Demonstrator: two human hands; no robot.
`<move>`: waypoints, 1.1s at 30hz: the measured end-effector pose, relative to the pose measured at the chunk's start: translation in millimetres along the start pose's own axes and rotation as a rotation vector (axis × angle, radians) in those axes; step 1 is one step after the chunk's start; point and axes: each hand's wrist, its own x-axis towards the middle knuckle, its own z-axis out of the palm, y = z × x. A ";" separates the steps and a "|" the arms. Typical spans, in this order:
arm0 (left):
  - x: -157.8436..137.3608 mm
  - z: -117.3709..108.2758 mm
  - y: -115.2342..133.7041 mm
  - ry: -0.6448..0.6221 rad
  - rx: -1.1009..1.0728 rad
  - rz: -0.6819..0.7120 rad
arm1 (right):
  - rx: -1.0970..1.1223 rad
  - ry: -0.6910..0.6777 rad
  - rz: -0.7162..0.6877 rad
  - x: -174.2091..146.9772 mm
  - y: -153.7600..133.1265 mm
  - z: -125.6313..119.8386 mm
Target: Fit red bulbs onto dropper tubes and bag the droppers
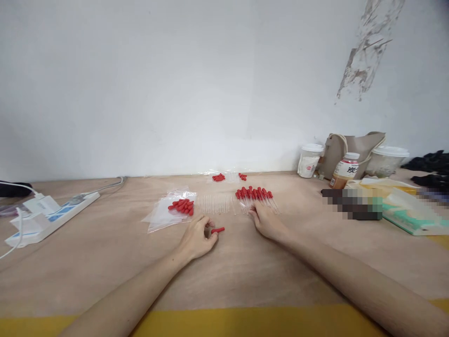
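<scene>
My left hand (199, 238) is closed, with a red rubber bulb (218, 230) pinched at its thumb and fingertips, just above the table. Beyond it, several loose red bulbs (181, 206) lie on clear plastic bags (159, 216). A row of thin clear tubes (214, 204) is laid out between the two hands. My right hand (264, 220) is at the lower ends of several droppers (253, 192), clear tubes topped with red bulbs, lying side by side. Its fingers are curled together; what they hold, if anything, is too small to make out.
Near the wall lies a clear bag with more red bulbs (219, 177). A white power strip (66, 216) with cables is at left. At right stand a lidded cup (310, 161), a bottle (345, 171), a grey bag (366, 145), another cup (387, 161) and a green-white packet (414, 213).
</scene>
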 end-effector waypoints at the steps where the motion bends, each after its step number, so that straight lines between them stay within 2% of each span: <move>1: 0.3 1.8 0.0 -0.001 -0.023 0.008 | 0.036 0.017 -0.048 -5.1 3.1 1.6; 7: 5.0 9.0 0.4 -0.082 -0.115 0.022 | 0.056 0.064 -0.245 -20.7 -2.5 6.8; 13: 2.9 5.9 7.4 -0.047 -0.196 0.106 | 0.087 0.056 -0.386 -27.5 -20.4 0.5; 20: 1.2 3.0 9.5 -0.031 -0.232 0.150 | 0.116 0.078 -0.399 -28.6 -21.7 2.8; 27: -0.1 0.3 14.0 -0.136 -0.231 0.187 | 0.117 0.073 -0.453 -26.3 -17.8 6.3; 33: -1.8 -1.4 18.9 -0.149 -0.215 0.228 | 0.014 0.077 -0.498 -23.7 -13.3 5.6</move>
